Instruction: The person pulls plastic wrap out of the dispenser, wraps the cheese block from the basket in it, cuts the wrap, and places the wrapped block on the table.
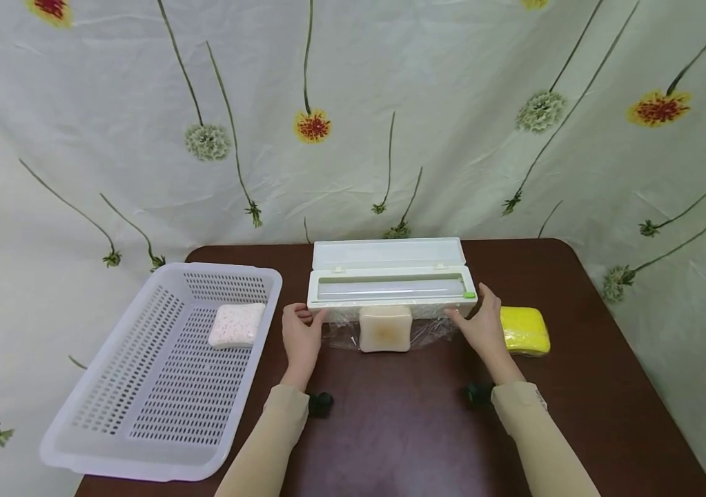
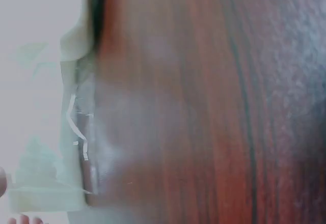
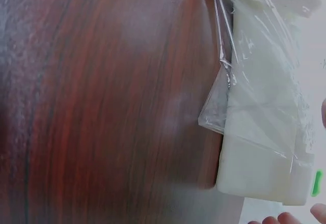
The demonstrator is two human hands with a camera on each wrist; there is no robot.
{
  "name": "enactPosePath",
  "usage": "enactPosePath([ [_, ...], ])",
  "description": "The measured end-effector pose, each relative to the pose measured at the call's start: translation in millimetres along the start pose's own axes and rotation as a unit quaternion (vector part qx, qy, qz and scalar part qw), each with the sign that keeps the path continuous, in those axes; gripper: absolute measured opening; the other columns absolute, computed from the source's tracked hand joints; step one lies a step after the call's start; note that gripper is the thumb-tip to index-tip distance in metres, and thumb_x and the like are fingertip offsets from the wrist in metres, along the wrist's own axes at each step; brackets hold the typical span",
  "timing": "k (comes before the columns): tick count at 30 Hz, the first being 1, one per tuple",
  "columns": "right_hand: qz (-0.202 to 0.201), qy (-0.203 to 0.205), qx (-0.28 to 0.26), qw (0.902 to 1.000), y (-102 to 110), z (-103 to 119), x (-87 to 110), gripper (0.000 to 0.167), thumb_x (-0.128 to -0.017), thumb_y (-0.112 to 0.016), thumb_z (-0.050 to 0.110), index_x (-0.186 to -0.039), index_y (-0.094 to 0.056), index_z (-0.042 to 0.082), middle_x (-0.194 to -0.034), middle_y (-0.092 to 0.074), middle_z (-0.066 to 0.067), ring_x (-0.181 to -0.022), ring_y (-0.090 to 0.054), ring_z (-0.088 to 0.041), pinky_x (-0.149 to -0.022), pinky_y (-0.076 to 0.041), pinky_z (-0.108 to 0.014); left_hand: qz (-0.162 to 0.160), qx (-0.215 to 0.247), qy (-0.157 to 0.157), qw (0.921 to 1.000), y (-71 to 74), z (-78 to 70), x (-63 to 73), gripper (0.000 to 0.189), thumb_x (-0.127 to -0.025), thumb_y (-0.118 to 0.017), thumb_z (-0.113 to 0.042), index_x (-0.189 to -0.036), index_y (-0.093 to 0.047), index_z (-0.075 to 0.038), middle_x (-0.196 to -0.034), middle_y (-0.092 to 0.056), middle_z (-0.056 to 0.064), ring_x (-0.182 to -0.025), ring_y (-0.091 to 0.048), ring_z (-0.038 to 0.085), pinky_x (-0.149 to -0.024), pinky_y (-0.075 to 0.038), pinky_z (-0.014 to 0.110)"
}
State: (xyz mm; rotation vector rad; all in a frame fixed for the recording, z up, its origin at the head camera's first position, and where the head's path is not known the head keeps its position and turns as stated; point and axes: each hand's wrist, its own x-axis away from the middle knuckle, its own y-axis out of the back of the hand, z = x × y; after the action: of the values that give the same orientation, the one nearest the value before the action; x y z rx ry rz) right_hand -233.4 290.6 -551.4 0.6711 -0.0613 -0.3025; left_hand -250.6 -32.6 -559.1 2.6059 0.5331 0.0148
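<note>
A white cling film dispenser (image 1: 328, 274) stands at the back middle of the table, its lid (image 1: 388, 252) raised and a roll (image 1: 390, 288) inside. My left hand (image 1: 301, 339) grips its left end, thumb on the front. The right end is held by my right hand (image 1: 483, 330), near the green slider (image 1: 469, 295). Clear film (image 3: 216, 107) hangs down the front onto the table. Directly before the dispenser sits a cream, bread-shaped block (image 1: 385, 331) with a brownish patch, film spreading at both its sides. Fingertips (image 2: 30, 220) show at the left wrist view's bottom edge.
At the left, a white perforated basket (image 1: 275, 297) holds a white speckled block (image 1: 237, 325). A yellow wrapped block (image 1: 524, 330) lies right of my right hand. Behind the brown table (image 1: 390, 428) hangs a flowered cloth (image 1: 353, 166).
</note>
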Motion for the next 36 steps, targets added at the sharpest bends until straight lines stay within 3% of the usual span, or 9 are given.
enactPosePath([
  [3, 0.031, -0.009, -0.016, 0.9994, 5, 0, -4.0, 0.097, -0.087, -0.075, 0.034, -0.153, -0.016, -0.007, -0.154, -0.021, -0.031, -0.140, -0.029, -0.045, -0.113, -0.032, -0.058, 0.023, 0.009, -0.019, 0.9995, 1.3, -3.9, -1.2, 0.055, -0.087, -0.076, -0.015, -0.131, -0.047, 0.002, -0.123, -0.050, 0.021, -0.115, -0.052, 0.035, -0.095, -0.048, 0.048],
  [7, 0.042, -0.015, -0.026, 0.9987, 7, -1, -10.1, 0.090, -0.090, -0.072, 0.030, -0.153, -0.019, -0.006, -0.153, -0.026, -0.031, -0.140, -0.031, -0.044, -0.113, -0.032, -0.058, 0.076, 0.001, -0.052, 0.9958, -0.9, -7.8, -3.7, 0.076, -0.086, -0.078, -0.018, -0.147, -0.036, -0.001, -0.140, -0.041, 0.023, -0.130, -0.043, 0.039, -0.106, -0.041, 0.053],
  [10, 0.046, -0.017, -0.024, 0.9985, 7, -3, -13.1, 0.088, -0.091, -0.072, 0.028, -0.154, -0.019, -0.002, -0.152, -0.030, -0.030, -0.136, -0.036, -0.043, -0.111, -0.035, -0.057, 0.093, -0.016, -0.065, 0.9933, -3.7, -7.6, -5.2, 0.083, -0.086, -0.078, -0.022, -0.152, -0.031, -0.005, -0.145, -0.038, 0.025, -0.133, -0.040, 0.043, -0.109, -0.037, 0.057],
  [16, 0.055, 0.008, -0.007, 0.9984, 6, -9, -18.3, 0.085, -0.089, -0.074, 0.029, -0.154, -0.026, 0.005, -0.138, -0.040, -0.030, -0.105, -0.048, -0.035, -0.087, -0.047, -0.045, 0.094, -0.046, -0.047, 0.9934, -4.5, 1.5, -8.6, 0.082, -0.087, -0.077, -0.027, -0.153, -0.032, -0.011, -0.142, -0.042, 0.025, -0.129, -0.044, 0.043, -0.107, -0.038, 0.058],
  [20, 0.069, 0.029, 0.008, 0.9971, 7, -12, -23.6, 0.082, -0.089, -0.074, 0.034, -0.153, -0.031, 0.006, -0.129, -0.042, -0.029, -0.097, -0.048, -0.032, -0.082, -0.047, -0.040, 0.099, -0.041, -0.050, 0.9929, -0.9, 2.0, -9.1, 0.082, -0.086, -0.077, -0.027, -0.153, -0.032, -0.009, -0.141, -0.044, 0.026, -0.129, -0.045, 0.044, -0.107, -0.037, 0.059],
  [24, 0.084, 0.023, 0.024, 0.9959, 10, -16, -26.3, 0.083, -0.089, -0.073, 0.040, -0.153, -0.032, 0.008, -0.129, -0.044, -0.028, -0.097, -0.049, -0.032, -0.082, -0.047, -0.041, 0.092, -0.054, -0.066, 0.9921, 0.6, -6.0, -7.3, 0.081, -0.087, -0.077, -0.023, -0.151, -0.032, -0.004, -0.144, -0.040, 0.026, -0.133, -0.039, 0.043, -0.109, -0.036, 0.058],
  [28, 0.089, 0.018, 0.029, 0.9955, 12, -18, -28.5, 0.084, -0.088, -0.073, 0.043, -0.154, -0.032, 0.010, -0.128, -0.045, -0.027, -0.096, -0.048, -0.031, -0.080, -0.046, -0.041, 0.048, -0.061, -0.116, 0.9903, -1.2, -23.5, -3.1, 0.064, -0.090, -0.073, -0.015, -0.145, -0.042, -0.003, -0.145, -0.037, 0.024, -0.134, -0.034, 0.042, -0.107, -0.038, 0.056],
  [32, 0.088, 0.020, 0.018, 0.9957, 11, -17, -30.5, 0.083, -0.088, -0.073, 0.042, -0.153, -0.034, 0.010, -0.126, -0.046, -0.026, -0.098, -0.047, -0.031, -0.080, -0.045, -0.039, 0.045, -0.051, -0.203, 0.9768, -9.3, -53.9, 3.8, 0.037, -0.092, -0.068, -0.010, -0.128, -0.059, -0.001, -0.141, -0.045, 0.021, -0.131, -0.039, 0.042, -0.101, -0.043, 0.055],
  [36, 0.078, 0.019, 0.007, 0.9968, 7, -18, -31.2, 0.079, -0.087, -0.074, 0.038, -0.152, -0.037, 0.010, -0.122, -0.047, -0.025, -0.098, -0.049, -0.031, -0.080, -0.047, -0.034, 0.140, -0.059, -0.271, 0.9505, -26.9, -88.0, 15.9, 0.023, -0.096, -0.064, -0.013, -0.117, -0.068, -0.006, -0.132, -0.057, 0.014, -0.126, -0.049, 0.037, -0.103, -0.044, 0.052],
])
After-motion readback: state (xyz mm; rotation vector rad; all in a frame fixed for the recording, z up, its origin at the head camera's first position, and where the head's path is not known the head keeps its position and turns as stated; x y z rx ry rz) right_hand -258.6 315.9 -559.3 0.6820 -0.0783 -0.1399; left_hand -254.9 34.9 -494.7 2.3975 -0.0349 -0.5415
